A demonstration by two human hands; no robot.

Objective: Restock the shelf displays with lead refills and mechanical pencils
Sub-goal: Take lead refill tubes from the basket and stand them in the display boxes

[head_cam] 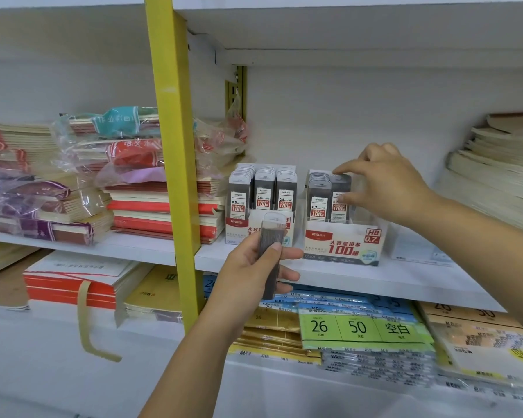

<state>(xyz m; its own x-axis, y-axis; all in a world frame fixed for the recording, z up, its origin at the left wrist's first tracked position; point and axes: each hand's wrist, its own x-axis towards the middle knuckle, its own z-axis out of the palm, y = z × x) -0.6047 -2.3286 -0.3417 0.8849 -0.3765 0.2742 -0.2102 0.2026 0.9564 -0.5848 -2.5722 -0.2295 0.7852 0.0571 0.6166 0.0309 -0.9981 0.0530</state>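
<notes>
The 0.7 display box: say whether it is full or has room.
Partly full. The 0.7 display box holds refill cases in its left and middle rows; its right end, by the right hand, shows none.

A slim clear plastic lead refill case [273, 233] at centre looks smooth and glossy, the red-and-white printed cardboard display box [344, 247] right of it matt, and crinkled shiny plastic film [82, 164] wraps paper notebook stacks [18, 140] at left, beside a smooth yellow painted metal upright [172, 146].
</notes>
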